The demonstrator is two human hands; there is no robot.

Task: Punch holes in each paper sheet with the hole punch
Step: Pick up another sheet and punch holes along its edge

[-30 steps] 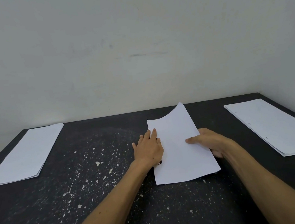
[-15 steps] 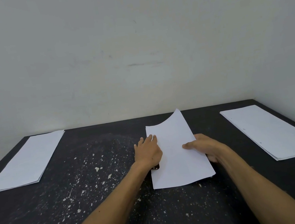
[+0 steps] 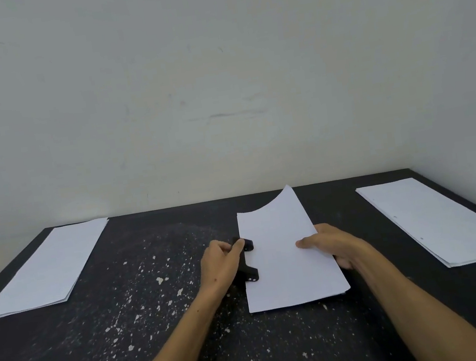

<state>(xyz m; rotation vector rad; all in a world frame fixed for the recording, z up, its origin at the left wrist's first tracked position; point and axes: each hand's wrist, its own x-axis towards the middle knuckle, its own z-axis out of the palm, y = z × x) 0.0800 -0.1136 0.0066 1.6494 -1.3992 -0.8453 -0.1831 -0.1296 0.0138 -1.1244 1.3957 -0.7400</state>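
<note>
While the sheet (image 3: 283,253) sits edge-in at the hole punch (image 3: 247,263), mid-worktop (image 3: 159,329), both hands hold.
Left hand (image 3: 220,267) grips the rigid punch; right hand (image 3: 332,243) pinches the limp, light sheet's opposite edge, far corner curling up.

We count two hands: left hand (image 3: 220,267), right hand (image 3: 333,245). One black hole punch (image 3: 247,263). One sheet (image 3: 283,253) at table (image 3: 72,356) centre. Two paper stacks: left stack (image 3: 44,268) near left edge, right stack (image 3: 440,217) near right edge.
</note>
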